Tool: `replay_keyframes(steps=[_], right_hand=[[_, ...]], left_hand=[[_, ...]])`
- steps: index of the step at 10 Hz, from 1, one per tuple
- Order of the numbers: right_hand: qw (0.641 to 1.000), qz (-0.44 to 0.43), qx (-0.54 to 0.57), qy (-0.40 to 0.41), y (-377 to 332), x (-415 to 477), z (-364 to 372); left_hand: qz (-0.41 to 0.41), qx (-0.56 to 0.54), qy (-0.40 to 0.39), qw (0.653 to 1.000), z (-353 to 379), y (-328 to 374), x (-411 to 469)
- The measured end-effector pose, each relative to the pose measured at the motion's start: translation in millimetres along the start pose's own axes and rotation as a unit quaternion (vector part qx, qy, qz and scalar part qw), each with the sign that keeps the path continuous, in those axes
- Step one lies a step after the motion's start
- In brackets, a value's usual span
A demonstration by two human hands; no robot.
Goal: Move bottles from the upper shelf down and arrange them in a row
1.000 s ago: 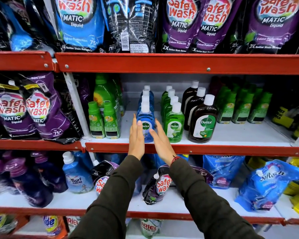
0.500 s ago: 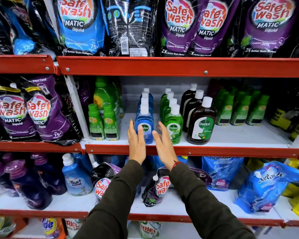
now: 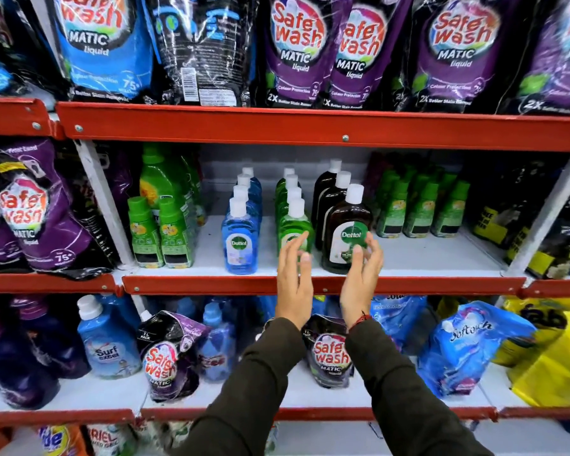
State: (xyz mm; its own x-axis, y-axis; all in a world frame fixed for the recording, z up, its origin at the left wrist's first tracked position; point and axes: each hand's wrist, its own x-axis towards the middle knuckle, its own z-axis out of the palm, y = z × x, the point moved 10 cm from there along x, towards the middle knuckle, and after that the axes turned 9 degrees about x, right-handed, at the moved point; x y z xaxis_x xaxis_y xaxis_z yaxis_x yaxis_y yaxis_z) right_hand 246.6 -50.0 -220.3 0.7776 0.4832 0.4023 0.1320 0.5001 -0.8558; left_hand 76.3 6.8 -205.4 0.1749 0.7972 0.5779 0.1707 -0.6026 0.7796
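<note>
Three rows of white-capped Dettol bottles stand front to back on the white middle shelf (image 3: 425, 258): a blue row (image 3: 239, 241), a green row (image 3: 293, 218) and a dark brown row (image 3: 341, 225). My left hand (image 3: 293, 284) is raised in front of the lower part of the front green bottle, fingers apart. My right hand (image 3: 361, 278) hovers at the lower right of the front brown bottle, fingers spread near its label. Neither hand grips anything. Both sleeves are dark olive.
Small green bottles stand left (image 3: 145, 232) and right (image 3: 418, 212) of the Dettol rows. Safe Wash pouches (image 3: 297, 54) fill the top shelf above a red beam (image 3: 211, 126). Below lie more pouches (image 3: 329, 353), a Surf Excel bottle (image 3: 107, 343) and a blue Softouch pouch (image 3: 468, 343).
Both hands have shifted right, from either side of the front blue bottle to the front green and brown bottles. The view has moved closer to the shelf.
</note>
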Motion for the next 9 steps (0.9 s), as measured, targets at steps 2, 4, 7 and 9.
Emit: replay_keyframes(steps=[2, 4, 7, 9], right_hand=[[0.993, 0.102, -0.015, -0.064, 21, 34, -7], [0.986, 0.115, -0.012, -0.122, 21, 34, -4], [0.982, 0.120, -0.046, -0.141, 17, 37, -5], [0.978, 0.117, -0.051, -0.164, -8, 35, -14]], left_hand=[[-0.093, -0.049, -0.142, 0.984, 67, -2, 3], [-0.143, -0.035, -0.178, 0.973, 88, -7, 4], [-0.136, -0.020, -0.160, 0.977, 82, -1, 6], [-0.087, 0.000, -0.126, 0.988, 75, 15, 3]])
